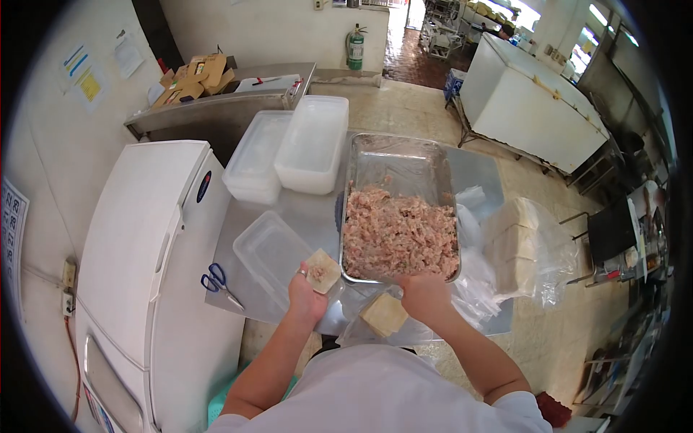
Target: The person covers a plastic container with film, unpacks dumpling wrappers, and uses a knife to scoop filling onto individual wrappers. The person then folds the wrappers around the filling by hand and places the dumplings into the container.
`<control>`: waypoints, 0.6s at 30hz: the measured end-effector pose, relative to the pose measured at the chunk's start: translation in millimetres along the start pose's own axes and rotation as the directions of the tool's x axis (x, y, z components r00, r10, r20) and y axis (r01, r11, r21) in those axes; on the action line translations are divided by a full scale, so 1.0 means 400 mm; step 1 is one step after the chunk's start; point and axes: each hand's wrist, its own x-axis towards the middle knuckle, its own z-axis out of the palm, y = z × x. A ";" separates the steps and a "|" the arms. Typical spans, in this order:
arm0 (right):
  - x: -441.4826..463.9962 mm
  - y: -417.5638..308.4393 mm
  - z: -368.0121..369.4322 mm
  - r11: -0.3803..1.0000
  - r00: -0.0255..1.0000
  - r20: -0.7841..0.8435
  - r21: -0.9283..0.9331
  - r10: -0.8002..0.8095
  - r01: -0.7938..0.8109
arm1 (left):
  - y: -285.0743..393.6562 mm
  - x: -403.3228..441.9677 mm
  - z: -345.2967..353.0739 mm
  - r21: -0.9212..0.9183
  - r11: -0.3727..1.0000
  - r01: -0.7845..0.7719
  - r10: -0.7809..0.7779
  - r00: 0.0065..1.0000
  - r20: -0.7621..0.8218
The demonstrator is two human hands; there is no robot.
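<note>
My left hand (308,300) holds up a square dough wrapper (328,278), with a small smear of ground meat on its middle. At the near edge of the metal tray (397,164), my right hand (424,295) is closed; what its fingers grip, if anything, is hidden. Pinkish ground meat mix (401,234) with green bits fills the near part of that tray. Just below and left of my right hand lies a stack of wrappers (384,315) on plastic. A clear plastic container (263,249) sits beside my left hand.
Blue-handled scissors (216,280) lie at the table's left edge, next to a white refrigerator (137,231). Stacked plastic tubs (312,144) stand behind. Bagged wrapper stacks (516,245) and loose plastic are on the right. A white chest freezer (530,97) stands farther back.
</note>
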 end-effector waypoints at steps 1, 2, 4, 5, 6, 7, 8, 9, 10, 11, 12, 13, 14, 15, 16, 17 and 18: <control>0.004 0.003 0.012 1.000 0.999 -0.028 0.006 -0.015 0.015 | 0.001 0.000 0.005 -0.002 1.000 -0.003 0.003 1.000 0.006; 0.003 0.005 0.028 0.999 0.998 -0.054 0.013 -0.030 0.030 | 0.001 0.001 0.005 -0.006 1.000 0.007 -0.007 1.000 -0.007; 0.001 0.003 0.034 0.998 0.996 -0.081 0.032 -0.043 0.046 | -0.002 0.004 -0.001 -0.013 1.000 0.028 -0.028 0.999 -0.035; 0.000 -0.002 0.031 0.998 0.996 -0.082 0.045 -0.042 0.046 | -0.004 0.007 -0.004 -0.005 1.000 0.026 -0.026 0.999 -0.027; 0.000 -0.007 0.029 0.997 0.996 -0.084 0.059 -0.040 0.045 | -0.006 0.010 -0.009 0.003 1.000 0.025 -0.025 1.000 -0.019; 0.002 -0.011 0.029 0.996 0.997 -0.074 0.075 -0.033 0.039 | -0.007 0.013 -0.014 0.012 1.000 0.023 -0.023 1.000 -0.011; 0.007 -0.014 0.030 0.995 0.997 -0.065 0.091 -0.027 0.033 | -0.007 0.019 -0.021 0.009 1.000 0.017 -0.017 1.000 0.000; 0.012 -0.015 0.031 0.994 0.998 -0.057 0.107 -0.022 0.028 | -0.005 0.022 -0.024 0.005 1.000 0.011 -0.011 1.000 0.011; 0.019 -0.006 0.042 0.980 0.997 -0.078 0.197 -0.015 0.031 | -0.004 0.025 -0.026 0.000 1.000 0.005 -0.005 1.000 0.021; 0.027 0.013 0.064 0.958 0.995 -0.099 0.284 -0.006 0.034 | -0.003 0.029 -0.028 -0.004 1.000 0.007 -0.007 1.000 0.006; 0.033 0.031 0.082 0.928 0.993 -0.119 0.369 0.005 0.040 | 0.001 0.024 -0.019 -0.007 1.000 0.010 -0.010 1.000 -0.010; 0.038 0.047 0.091 0.893 0.998 -0.064 0.451 0.018 0.013 | 0.003 0.023 -0.013 -0.011 1.000 0.013 -0.013 1.000 -0.024; 0.042 0.061 0.097 0.849 1.000 -0.008 0.527 0.026 -0.018 | 0.002 0.029 -0.015 -0.004 1.000 0.019 -0.019 1.000 -0.018; 0.041 0.065 0.098 0.799 0.998 0.050 0.599 0.028 -0.053 | -0.001 0.036 -0.018 0.003 1.000 0.024 -0.024 1.000 -0.013; 0.035 0.063 0.100 0.766 0.997 0.052 0.638 0.057 -0.077 | -0.004 0.043 -0.021 0.010 1.000 0.030 -0.030 1.000 -0.008; 0.026 0.059 0.101 0.731 0.995 0.055 0.675 0.086 -0.100 | -0.007 0.051 -0.023 0.020 0.999 0.048 -0.048 0.999 -0.002; 0.016 0.052 0.098 0.693 0.992 0.060 0.711 0.114 -0.122 | -0.012 0.054 -0.020 0.029 0.997 0.066 -0.066 0.998 0.004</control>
